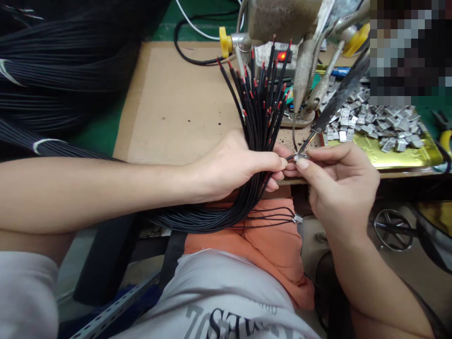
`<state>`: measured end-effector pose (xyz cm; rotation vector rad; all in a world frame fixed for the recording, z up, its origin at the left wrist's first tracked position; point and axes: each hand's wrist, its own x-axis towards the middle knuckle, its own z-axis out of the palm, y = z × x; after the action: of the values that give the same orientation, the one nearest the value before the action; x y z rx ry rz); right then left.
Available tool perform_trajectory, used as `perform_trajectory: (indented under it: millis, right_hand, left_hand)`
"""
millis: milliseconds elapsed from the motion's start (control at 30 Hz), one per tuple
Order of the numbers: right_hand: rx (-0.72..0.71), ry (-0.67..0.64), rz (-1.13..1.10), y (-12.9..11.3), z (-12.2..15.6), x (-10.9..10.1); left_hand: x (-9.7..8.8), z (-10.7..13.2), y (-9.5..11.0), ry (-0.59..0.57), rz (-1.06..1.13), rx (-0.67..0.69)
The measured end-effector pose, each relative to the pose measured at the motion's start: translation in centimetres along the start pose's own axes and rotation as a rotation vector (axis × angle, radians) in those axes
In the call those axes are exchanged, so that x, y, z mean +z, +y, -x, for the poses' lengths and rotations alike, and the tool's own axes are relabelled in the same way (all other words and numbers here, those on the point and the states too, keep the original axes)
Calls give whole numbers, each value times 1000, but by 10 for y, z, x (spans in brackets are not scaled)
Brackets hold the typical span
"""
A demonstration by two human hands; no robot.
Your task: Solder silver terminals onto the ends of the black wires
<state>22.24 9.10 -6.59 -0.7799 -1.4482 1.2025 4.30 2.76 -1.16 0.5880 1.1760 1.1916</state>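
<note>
Two hands closed: left (pixel 231 165) around black wire bundle (pixel 261 117), right (pixel 339 186) pinching metal terminal (pixel 298 157).

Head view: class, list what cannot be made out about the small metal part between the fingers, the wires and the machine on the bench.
In the head view:
- Small metal part: partly hidden by the fingers of the right hand, and too small to show its detail.
- Black wire bundle: its middle is hidden by the left hand.
- Bench machine: its top is cut off by the upper edge.
- Upper right corner: a pixelated patch hides what lies there.
</note>
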Motion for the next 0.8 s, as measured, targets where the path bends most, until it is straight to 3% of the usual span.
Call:
perform_trajectory:
  millis: [300,800]
  right_hand:
    - [41,-34,-75,-4,1,1]
    - [25,-22,-14,-2,1,0]
  left_hand:
    - [0,0,0,2,25,-3]
    - [1,0,0,10,6,7]
